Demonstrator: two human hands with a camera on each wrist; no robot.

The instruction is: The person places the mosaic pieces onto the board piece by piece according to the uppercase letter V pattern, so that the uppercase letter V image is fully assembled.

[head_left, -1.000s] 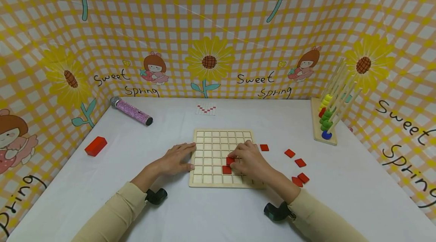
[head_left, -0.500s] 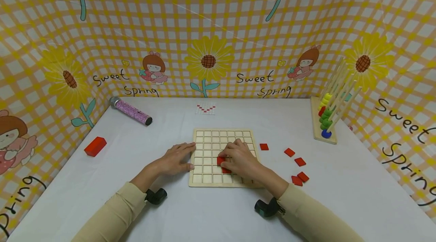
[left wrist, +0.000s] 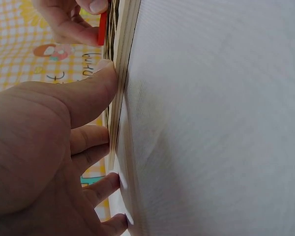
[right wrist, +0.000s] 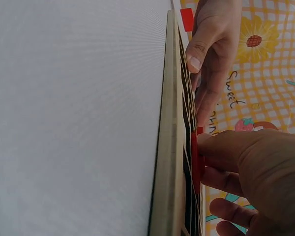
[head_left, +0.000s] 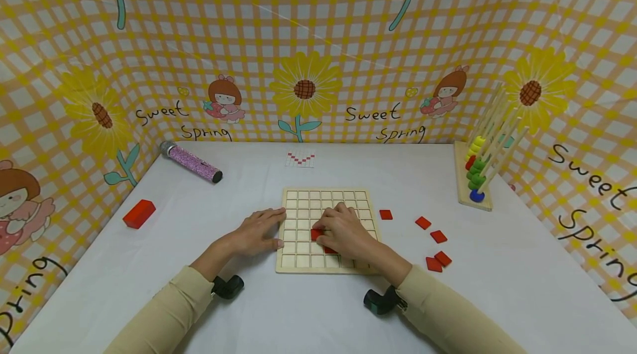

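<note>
A wooden grid board (head_left: 297, 261) lies on the white table. My left hand (head_left: 255, 232) rests at its left edge, thumb and straight fingers touching the rim. Over the board my right hand (head_left: 343, 230) pinches a red square tile (head_left: 316, 234) between thumb and fingers, close above a cell left of the middle. In the left wrist view this red tile (left wrist: 102, 29) stands tilted on edge at the grid. Another red tile (head_left: 330, 250) lies one row nearer, partly covered by the right thumb.
Several loose red tiles (head_left: 438, 237) lie right of the board. Behind it is a small card (head_left: 300, 159) with a red V pattern. A glittery microphone (head_left: 193, 162) and red block (head_left: 139, 214) are at left, a bead-and-peg stand (head_left: 475, 177) at back right.
My right hand has moved left across the board with the pinched red tile, passing over the lying tile and covering part of it. The left hand has stayed at the board's edge.
</note>
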